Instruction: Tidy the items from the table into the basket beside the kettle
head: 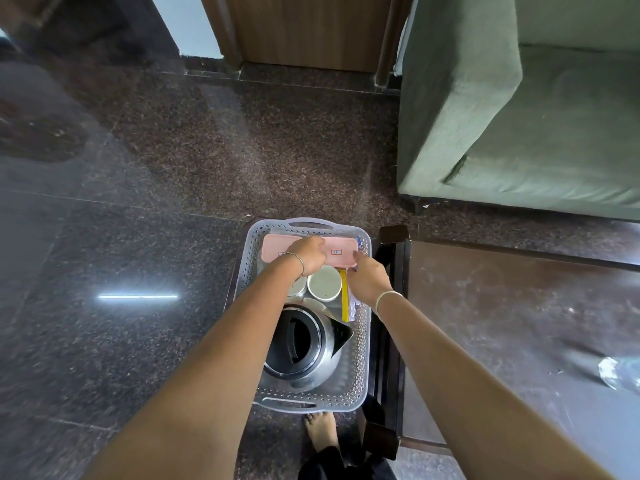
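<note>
A pale perforated plastic basket (362,341) stands on the dark floor. A steel kettle (304,344) with a black lid fills its near half. At the far end lies a flat pink box (341,254). My left hand (308,254) lies on top of the pink box with curled fingers, and my right hand (369,277) grips its right end. Just behind the kettle sit a white cup (325,284) and a second one (298,289), half hidden by my left wrist. A yellow-edged sachet (344,303) lies along the right wall.
A dark wooden table (519,323) stands right of the basket, with a clear plastic item (618,372) near its right edge. A green sofa (519,116) is at the far right. A wooden door (304,29) is straight ahead. My bare foot (320,429) is just behind the basket.
</note>
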